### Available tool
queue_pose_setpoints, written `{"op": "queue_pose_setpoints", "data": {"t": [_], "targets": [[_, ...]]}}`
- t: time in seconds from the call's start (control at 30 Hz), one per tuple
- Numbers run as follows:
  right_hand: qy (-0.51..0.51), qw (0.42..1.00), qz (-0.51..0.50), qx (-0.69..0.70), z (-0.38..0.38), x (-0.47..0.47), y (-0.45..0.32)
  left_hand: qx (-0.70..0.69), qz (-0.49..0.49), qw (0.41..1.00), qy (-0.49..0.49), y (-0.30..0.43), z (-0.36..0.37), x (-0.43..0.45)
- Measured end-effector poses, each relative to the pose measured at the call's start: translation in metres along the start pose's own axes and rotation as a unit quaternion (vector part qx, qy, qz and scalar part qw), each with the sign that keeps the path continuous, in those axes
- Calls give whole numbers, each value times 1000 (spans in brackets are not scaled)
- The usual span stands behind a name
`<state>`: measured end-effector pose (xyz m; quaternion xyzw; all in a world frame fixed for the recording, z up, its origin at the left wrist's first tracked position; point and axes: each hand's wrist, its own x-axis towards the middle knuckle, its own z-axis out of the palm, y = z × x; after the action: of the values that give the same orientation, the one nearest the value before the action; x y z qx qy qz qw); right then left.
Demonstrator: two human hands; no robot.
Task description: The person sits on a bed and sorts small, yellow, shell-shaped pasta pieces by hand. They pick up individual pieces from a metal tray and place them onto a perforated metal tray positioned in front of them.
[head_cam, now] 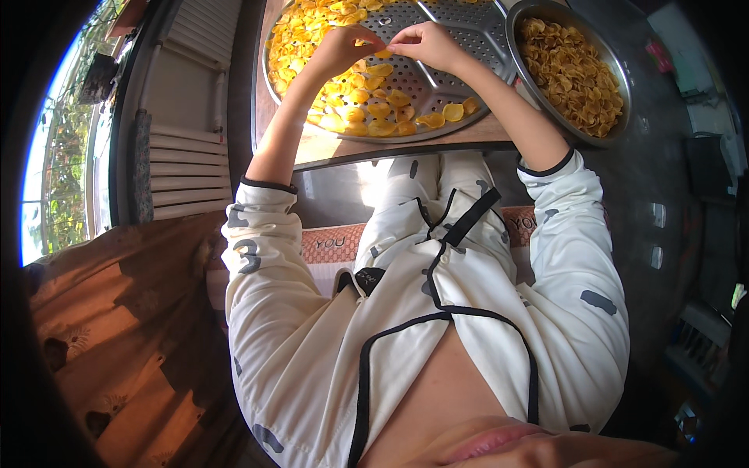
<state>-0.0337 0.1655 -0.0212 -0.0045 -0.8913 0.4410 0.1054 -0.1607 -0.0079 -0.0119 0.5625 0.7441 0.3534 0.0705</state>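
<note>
My left hand (pixel 351 48) and my right hand (pixel 427 47) meet fingertip to fingertip above a round perforated metal tray (pixel 468 64). Between their pinched fingers is a small yellow slice (pixel 384 54), partly hidden by the fingertips; it looks like thin potato. Many yellow slices (pixel 295 41) cover the tray's left side, overlapping in places. Nearer to me, more slices (pixel 380 111) lie spread out singly along the rim. On the right, much of the tray's holed surface shows bare metal.
A metal basin (pixel 625 111) of darker, curled dried slices (pixel 570 76) stands right of the tray. The tray rests on a wood-topped table (pixel 327 149), its dark edge just before my lap. At left are a white radiator (pixel 187 169), a sunlit window (pixel 64 158) and an orange-brown cloth (pixel 129 339).
</note>
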Motion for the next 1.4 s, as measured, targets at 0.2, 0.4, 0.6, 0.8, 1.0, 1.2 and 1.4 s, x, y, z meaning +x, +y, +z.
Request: {"op": "queue_pose_setpoints", "data": {"t": [0.2, 0.4, 0.6, 0.8, 1.0, 1.2, 1.4], "targets": [[27, 1000, -1, -14, 21, 14, 20, 41, -5, 999, 8, -21, 7, -5], [24, 1000, 10, -13, 30, 20, 28, 84, 29, 996, 21, -36, 14, -10], [26, 999, 19, -17, 31, 23, 32, 77, -30, 996, -17, -33, 14, -9], [26, 999, 31, -3, 34, 23, 35, 94, -34, 995, -15, -28, 15, -7], [23, 999, 28, -4, 36, 23, 36, 98, 2, 995, 10, -30, 16, -9], [33, 999, 24, 2, 37, 22, 37, 99, 21, 994, 27, -31, 14, -11], [32, 999, 14, 16, 35, 20, 37, 117, 12, 993, 25, -23, 9, -10]]}}
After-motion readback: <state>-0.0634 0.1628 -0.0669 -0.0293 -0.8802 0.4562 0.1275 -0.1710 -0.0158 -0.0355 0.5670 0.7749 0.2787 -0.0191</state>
